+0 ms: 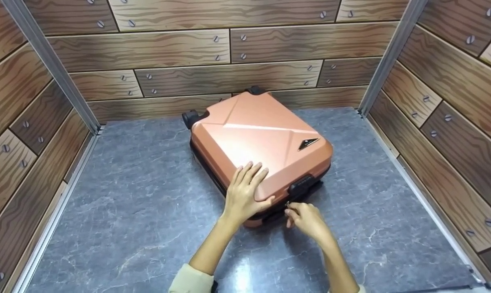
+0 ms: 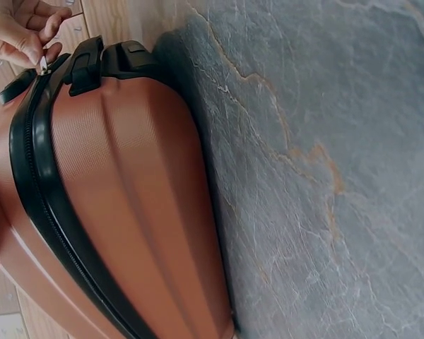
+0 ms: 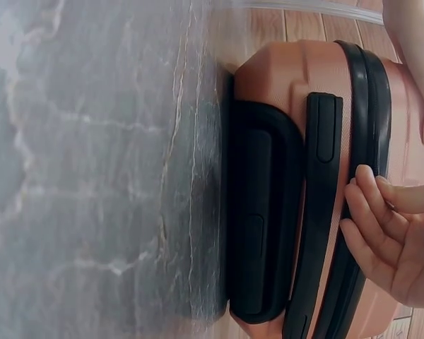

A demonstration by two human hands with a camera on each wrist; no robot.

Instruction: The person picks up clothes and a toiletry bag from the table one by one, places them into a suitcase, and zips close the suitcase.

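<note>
A copper-coloured hard-shell suitcase lies flat on the grey floor, its handle side facing me. My left hand rests on its near left corner, fingers spread over the lid and thumb along the edge. At the near side, my right hand pinches a small metal zipper pull between thumb and forefinger. The black zipper band runs around the suitcase's side and looks closed along the stretch seen in the left wrist view. A black carry handle sits beside the band, below my right fingers.
Grey marbled flooring surrounds the suitcase. Wood-patterned panels wall the back and both sides, joined by metal corner posts. Black wheels stick out from the suitcase's far end, near the back wall.
</note>
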